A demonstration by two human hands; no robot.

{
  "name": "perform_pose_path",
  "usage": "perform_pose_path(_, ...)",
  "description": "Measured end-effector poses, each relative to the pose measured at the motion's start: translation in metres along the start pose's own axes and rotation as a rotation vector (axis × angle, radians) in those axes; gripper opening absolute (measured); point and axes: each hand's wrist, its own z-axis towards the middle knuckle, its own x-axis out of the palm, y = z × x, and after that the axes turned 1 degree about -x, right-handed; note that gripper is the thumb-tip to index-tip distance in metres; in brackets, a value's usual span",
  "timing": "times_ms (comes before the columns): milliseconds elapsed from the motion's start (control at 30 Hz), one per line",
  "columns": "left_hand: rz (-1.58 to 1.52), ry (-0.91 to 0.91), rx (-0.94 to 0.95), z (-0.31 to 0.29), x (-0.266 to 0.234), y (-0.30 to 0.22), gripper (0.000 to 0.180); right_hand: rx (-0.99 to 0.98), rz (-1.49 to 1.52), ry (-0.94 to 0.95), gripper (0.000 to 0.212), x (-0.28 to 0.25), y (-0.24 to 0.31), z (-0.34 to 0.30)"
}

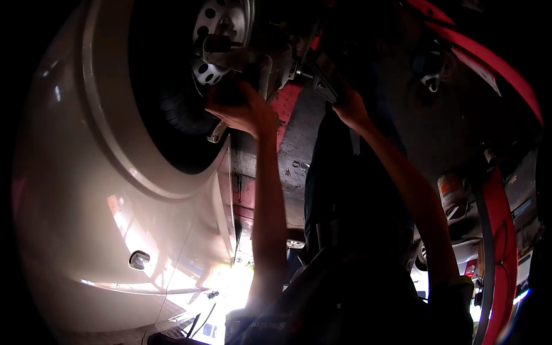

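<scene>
Gripping dark tool (324,83) in right hand (351,109), upper centre of frame, fingers curled round lower end; too dark to tell how tightly. Slants upper left to lower right along long axis, up-left of right hand, right of left hand (246,112) and a bit higher. Pokes shiny tip (305,73) left toward metal part (279,72); can't tell if touching. Sits clearly nearer right hand. Showing left hand beside tyre (184,112), fingers partly curled; can't tell if holding metal piece (216,133) just below.

R side: red post (501,230), white/orange tub (453,194) nearby, pale car (457,253) w/ red taillight (470,268); red beam (495,57) up top.
</scene>
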Motion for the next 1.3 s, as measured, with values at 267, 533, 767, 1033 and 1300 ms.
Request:
perform_pose_path(267, -0.068, 0.468, 0.811, 0.048, -0.025, 0.018, 0.065, -0.077, -0.127, -0.088, 0.073, 0.004, -0.013, 0.005)
perform_pose_path(533, 0.102, 0.179, 0.177, 0.011, -0.013, 0.028, 0.051, -0.007, -0.011, -0.049, 0.068, 0.001, 0.003, 0.002)
perform_pose_path(767, 0.141, -0.105, -0.321, 0.005, 0.008, -0.004, 0.037, -0.076, -0.069, -0.109, 0.065, 0.005, -0.005, 0.002)
perform_pose_path(1033, -0.101, 0.199, 0.2, 0.022, -0.011, 0.025, 0.046, -0.008, -0.065, -0.021, 0.059, 0.001, 0.006, 0.003)
perform_pose_path(1300, -0.065, 0.571, 0.914, 0.07, -0.025, 0.015, 0.077, 0.015, -0.152, -0.032, 0.066, 0.005, -0.005, 0.008)
